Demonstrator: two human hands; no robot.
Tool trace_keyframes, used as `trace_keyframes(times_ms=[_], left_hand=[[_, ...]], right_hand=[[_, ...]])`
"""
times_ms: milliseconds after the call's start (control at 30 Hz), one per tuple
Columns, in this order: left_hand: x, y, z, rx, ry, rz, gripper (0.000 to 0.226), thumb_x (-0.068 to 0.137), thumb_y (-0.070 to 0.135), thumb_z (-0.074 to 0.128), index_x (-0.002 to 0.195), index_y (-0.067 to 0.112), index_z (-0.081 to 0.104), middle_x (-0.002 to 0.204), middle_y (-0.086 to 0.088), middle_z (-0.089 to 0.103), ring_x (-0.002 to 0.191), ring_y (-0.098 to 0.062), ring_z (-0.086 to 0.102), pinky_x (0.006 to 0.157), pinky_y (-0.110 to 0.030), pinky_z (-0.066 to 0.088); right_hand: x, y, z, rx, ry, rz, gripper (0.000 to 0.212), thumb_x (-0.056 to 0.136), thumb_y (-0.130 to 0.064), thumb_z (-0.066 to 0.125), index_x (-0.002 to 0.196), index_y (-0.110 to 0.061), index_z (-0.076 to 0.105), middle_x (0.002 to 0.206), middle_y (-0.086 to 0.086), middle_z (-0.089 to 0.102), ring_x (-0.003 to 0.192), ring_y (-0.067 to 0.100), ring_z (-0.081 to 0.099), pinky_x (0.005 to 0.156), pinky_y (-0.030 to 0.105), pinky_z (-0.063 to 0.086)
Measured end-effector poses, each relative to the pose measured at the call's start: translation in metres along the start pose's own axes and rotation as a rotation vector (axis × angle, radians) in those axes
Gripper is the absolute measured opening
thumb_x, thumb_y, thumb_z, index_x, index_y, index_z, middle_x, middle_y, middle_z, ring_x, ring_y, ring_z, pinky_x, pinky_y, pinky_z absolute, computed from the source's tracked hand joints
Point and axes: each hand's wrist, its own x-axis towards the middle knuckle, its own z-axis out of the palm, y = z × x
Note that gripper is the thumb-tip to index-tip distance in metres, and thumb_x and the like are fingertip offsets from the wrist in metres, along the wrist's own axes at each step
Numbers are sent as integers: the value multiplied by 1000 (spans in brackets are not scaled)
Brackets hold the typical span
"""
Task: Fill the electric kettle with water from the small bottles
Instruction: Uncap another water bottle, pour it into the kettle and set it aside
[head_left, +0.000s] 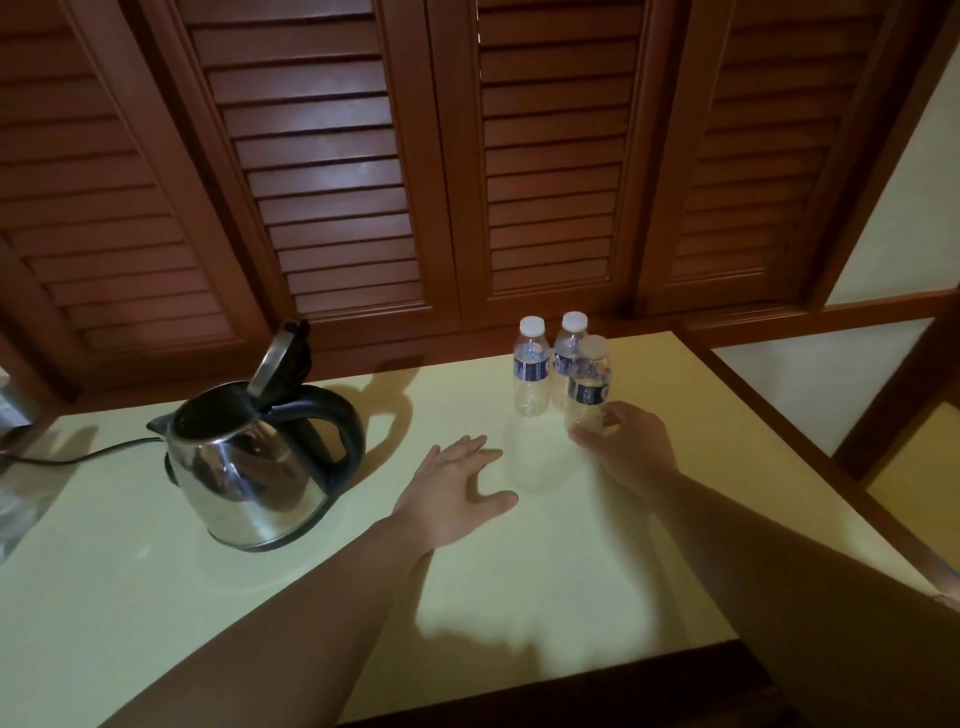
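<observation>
Pale glossy tabletop (519, 597), rounded steel kettle (249, 467), three ribbed plastic bottles (531, 366).

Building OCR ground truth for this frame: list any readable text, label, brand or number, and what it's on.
No text is readable.
Left bottle: blue label, print too blurred.
Middle bottle: blue label, blurred and partly hidden.
Near bottle: blue label, blurred.
Kettle: no marking visible.

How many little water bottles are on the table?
3. Two bottles stand side by side at the back, left bottle and right bottle. The nearest bottle is in the right hand.
</observation>
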Motion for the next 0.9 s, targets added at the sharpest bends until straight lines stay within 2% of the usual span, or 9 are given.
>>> trace_keyframes(times_ms=[100, 167, 233, 367, 500, 600, 700, 800, 900], left_hand=[[-6, -1, -2, -49, 0, 4, 71, 88, 69, 61, 151, 39, 48, 168, 16, 28, 157, -1, 11, 130, -35, 2], [-14, -6, -3, -83, 16, -1, 66, 87, 65, 66, 146, 40, 53, 165, 19, 32, 155, 0, 17, 127, -28, 10], [-24, -12, -6, -92, 36, 7, 61, 87, 63, 69, 142, 39, 57, 161, 22, 37, 151, 2, 24, 120, -19, 16], [-52, -30, -17, -89, 55, 55, 55, 88, 58, 71, 137, 37, 62, 155, 21, 44, 145, 5, 33, 118, -15, 21], [-88, -55, -35, -59, 35, 115, 54, 90, 60, 67, 137, 35, 63, 154, 16, 48, 147, 1, 34, 123, -26, 26], [-122, -79, -53, -37, 42, 153, 51, 93, 56, 66, 137, 30, 65, 151, 12, 51, 144, 1, 37, 121, -24, 27], [-161, -108, -72, -25, 51, 175, 47, 94, 52, 67, 134, 27, 68, 148, 10, 56, 140, 1, 41, 115, -11, 25], [-199, -143, -93, -15, 68, 158, 42, 94, 47, 69, 130, 25, 71, 143, 9, 60, 135, 0, 46, 106, -2, 23], [-232, -180, -117, 7, 96, 144, 41, 95, 47, 68, 127, 23, 72, 139, 7, 63, 132, -4, 50, 109, -8, 29]], right_hand=[[-10, -3, 0, 43, 18, 60, 59, 71, -47, 87, 118, -20, 64, 108, -4, 65, 99, 21, 61, 84, 38, 55], [-25, -6, 2, 87, 41, 79, 45, 71, -37, 87, 104, -22, 60, 98, -3, 63, 90, 22, 61, 71, 32, 50], [-44, -12, 6, 73, 61, 48, 35, 74, -33, 83, 92, -25, 54, 88, -3, 60, 82, 20, 59, 63, 32, 47], [-80, -42, 24, -2, 77, -78, 25, 81, -35, 77, 91, -26, 56, 86, -8, 59, 83, 16, 54, 72, 37, 51], [-115, -83, 62, -137, -54, -297, 15, 85, -34, 73, 88, -20, 67, 90, -6, 62, 92, 18, 53, 80, 37, 48], [-142, -112, 95, -175, -133, -440, 15, 87, -34, 71, 88, -19, 71, 90, -7, 64, 93, 17, 54, 81, 36, 48], [-170, -144, 126, -141, -223, -486, 24, 84, -43, 60, 85, -22, 72, 86, -14, 58, 92, 12, 51, 81, 34, 47], [-195, -178, 159, -98, -250, -575, 32, 80, -46, 54, 81, -20, 71, 81, -10, 59, 85, 14, 53, 75, 36, 48], [-219, -215, 188, -115, -321, -608, 37, 83, -49, 52, 89, -20, 73, 88, -11, 59, 88, 11, 50, 79, 34, 47]])
